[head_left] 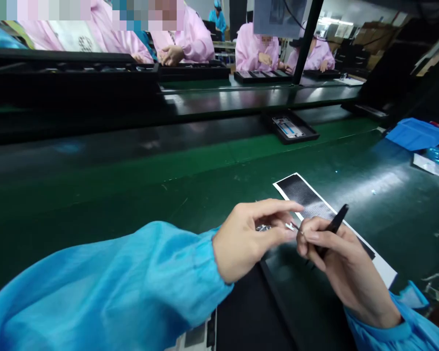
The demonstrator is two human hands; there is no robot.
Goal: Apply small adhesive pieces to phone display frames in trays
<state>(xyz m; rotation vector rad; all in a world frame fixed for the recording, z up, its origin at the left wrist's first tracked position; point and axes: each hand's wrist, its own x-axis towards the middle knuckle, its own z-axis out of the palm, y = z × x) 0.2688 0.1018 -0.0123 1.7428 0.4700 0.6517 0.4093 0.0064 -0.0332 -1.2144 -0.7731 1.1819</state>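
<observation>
My left hand [250, 236] is curled with a small white piece [289, 226] at its fingertips, and a bit of shiny, crumpled-looking material shows between its fingers. Black tweezers [338, 219] are gripped in my right hand [340, 258], their thin tip reaching the small white piece. Behind and under my right hand lies a white-edged sheet with black strips [307, 195]. Below my hands is a black tray [249, 312], and part of a silvery device [201, 336] shows beside my left sleeve.
Farther back, a small black tray [312, 135] holds a phone-like part [289, 127]. A blue bin [415, 134] and clear plastic stand at the right. People in pink work across the bench behind long black trays [193, 73].
</observation>
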